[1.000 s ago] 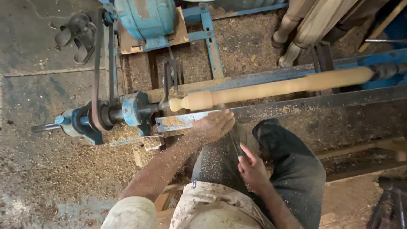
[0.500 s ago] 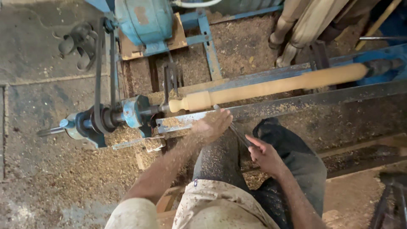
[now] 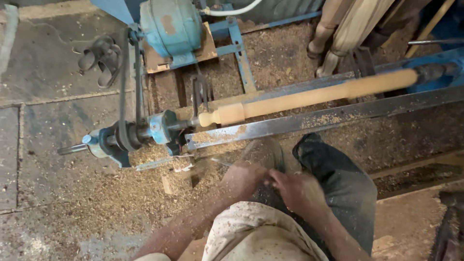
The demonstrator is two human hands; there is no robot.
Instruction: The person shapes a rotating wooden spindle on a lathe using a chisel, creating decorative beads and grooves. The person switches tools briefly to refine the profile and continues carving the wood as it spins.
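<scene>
Both hands meet low in the frame's centre, left hand point(image 3: 244, 179) and right hand point(image 3: 299, 191) touching, fingers curled around something small between them – what, I cannot tell, though a thin metal tip point(image 3: 220, 162) pokes out to the left. Just above, the spindle point(image 3: 309, 96) runs from centre to upper right, held between the lathe's blue headstock point(image 3: 162, 128) and the far end. It looks stiff, fairly light and smooth – best gripped around its plain middle, away from the slim turned neck near the headstock
</scene>
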